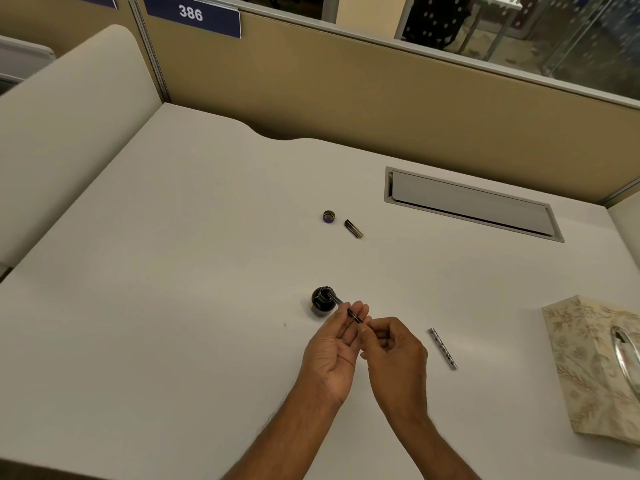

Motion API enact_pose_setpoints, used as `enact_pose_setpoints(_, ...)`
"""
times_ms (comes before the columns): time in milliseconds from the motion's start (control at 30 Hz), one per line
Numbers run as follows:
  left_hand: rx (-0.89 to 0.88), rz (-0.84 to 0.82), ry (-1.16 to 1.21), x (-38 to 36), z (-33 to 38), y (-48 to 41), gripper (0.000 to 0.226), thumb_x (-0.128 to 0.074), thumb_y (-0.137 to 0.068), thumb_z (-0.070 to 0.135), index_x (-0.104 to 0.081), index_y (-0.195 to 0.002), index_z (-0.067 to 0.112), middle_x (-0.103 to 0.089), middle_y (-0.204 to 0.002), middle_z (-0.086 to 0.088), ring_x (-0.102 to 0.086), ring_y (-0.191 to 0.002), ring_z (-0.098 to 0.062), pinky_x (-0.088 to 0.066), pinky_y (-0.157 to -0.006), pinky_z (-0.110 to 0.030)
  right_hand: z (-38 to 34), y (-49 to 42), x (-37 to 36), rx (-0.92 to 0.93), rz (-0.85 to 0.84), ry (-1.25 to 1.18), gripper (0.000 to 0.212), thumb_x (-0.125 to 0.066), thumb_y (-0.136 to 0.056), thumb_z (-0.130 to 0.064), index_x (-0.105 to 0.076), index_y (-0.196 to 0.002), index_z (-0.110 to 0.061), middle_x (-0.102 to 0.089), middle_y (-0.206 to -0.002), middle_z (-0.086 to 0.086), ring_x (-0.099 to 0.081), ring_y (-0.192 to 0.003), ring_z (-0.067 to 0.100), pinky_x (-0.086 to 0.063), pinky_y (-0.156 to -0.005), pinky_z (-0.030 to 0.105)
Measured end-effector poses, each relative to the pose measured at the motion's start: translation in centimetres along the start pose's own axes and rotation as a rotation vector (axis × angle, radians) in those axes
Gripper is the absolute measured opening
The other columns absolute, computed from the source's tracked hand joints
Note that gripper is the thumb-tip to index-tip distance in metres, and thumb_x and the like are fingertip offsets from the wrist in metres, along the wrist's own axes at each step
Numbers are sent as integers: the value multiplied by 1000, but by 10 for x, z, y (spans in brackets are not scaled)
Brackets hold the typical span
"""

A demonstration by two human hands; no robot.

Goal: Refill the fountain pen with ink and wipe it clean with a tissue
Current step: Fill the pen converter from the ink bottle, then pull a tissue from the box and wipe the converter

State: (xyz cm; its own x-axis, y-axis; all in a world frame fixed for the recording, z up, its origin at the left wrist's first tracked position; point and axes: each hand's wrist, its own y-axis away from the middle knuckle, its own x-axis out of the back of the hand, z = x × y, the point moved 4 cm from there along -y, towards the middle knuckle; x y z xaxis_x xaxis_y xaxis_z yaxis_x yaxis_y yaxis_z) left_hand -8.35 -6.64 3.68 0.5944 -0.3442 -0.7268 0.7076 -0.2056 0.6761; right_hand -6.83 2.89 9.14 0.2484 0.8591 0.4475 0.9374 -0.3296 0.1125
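Both hands work over the white surface point(173, 271), just in front of the ink bottle point(322, 301). The bottle is open, dark, standing upright near the middle of the surface. The pen section w/ converter point(348, 310) is held tilted, its front end dipped into the bottle's mouth, the rest running back toward the person.

Left hand point(337, 344): palm turned up and inward, fingers point(358, 311) together around the pen's middle part, supporting it. Right hand point(394, 348): fingers curled closed, thumb and forefinger pinched on the rear end of the pen. If the knob there is turning, I cannot tell.

Other parts lie apart from the hands. The bottle cap point(329, 216) rests further away, open side up, and just beside it, to the right, a short dark pen cap point(353, 229) lies on its side; the two are not touching. The metal pen barrel point(442, 348) lies flat to the right of the right hand, near but separate. A tissue box point(588, 368) w/ pale floral pattern sits at the right edge, partly out of view. A grey cable hatch point(471, 202) is set in the surface further back, and a sign "386" point(191, 13) hangs on the partition.
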Motion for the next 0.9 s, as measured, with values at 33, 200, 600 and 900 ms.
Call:
enact_pose_setpoints(33,-1,2,-2,0,0,1,20,-70,-90,11,-73,-105,-2,-78,-112,-22,-78,-101,-26,-66,-78,-34,1,1,0,0,1,6,17,-69,-94,-15,-70,-84,-29,-73,-75,-11,-70,-72,9,-63,-68,30)
enact_pose_setpoints(200,-27,20,-53,2,0,4,22,-70,-92,11,-72,-109,-3,-78,-111,-21,-78,-102,-27,-66,-78,-34,6,4,2,-39,7,3,16,-70,-93,-16,-69,-82,-28,-72,-72,-7,-70,-68,7,-58,-59,18)
enact_pose_setpoints(600,-136,20,-288,-9,5,24,23,-73,-93,11,-73,-113,-1,-79,-108,-21,-77,-105,-30,-63,-89,-35,10,17,8,-262,-66,-296,8,-72,-91,-12,-75,-83,-13,-75,-70,8,-73,-63,17,-58,-60,23)
enact_pose_setpoints(900,-167,-14,-394,-17,5,49,24,-75,-90,12,-74,-111,0,-78,-109,-22,-77,-105,-31,-62,-88,-37,-1,36,22,-265,-72,-362,7,-72,-91,-14,-75,-85,-12,-76,-71,8,-73,-66,20,-59,-62,23)
